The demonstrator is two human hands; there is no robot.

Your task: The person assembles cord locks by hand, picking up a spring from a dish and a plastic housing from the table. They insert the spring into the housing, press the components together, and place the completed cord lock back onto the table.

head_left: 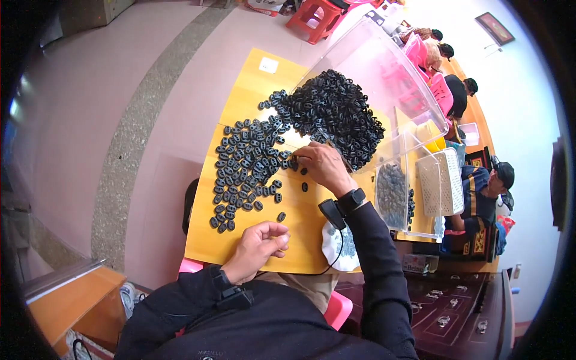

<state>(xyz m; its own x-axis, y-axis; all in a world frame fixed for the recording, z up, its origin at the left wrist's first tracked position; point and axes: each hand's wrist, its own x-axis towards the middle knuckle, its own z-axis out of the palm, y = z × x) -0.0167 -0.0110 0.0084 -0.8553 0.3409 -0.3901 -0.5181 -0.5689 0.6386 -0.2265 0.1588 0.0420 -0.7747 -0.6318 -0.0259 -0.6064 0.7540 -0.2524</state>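
Small black oval pieces (243, 157), each with two holes, lie spread over the left part of the yellow table (300, 240). At the right edge of that spread is my right hand (324, 167), its fingers bent down and closed on one or more of the black pieces; the fingertips are partly hidden. Nearer to me, my left hand (258, 249) is held over the front of the table with its fingers curled and thumb against them. Whatever it may hold cannot be seen. One loose piece (281, 216) lies just beyond it.
A large clear plastic bin (396, 66) lies beyond my right hand, a big heap of black pieces (336, 108) at its mouth. To the right stand a clear box (393, 198), a white basket (441, 183) and a white scalloped dish (342, 261). Several people sit along the right.
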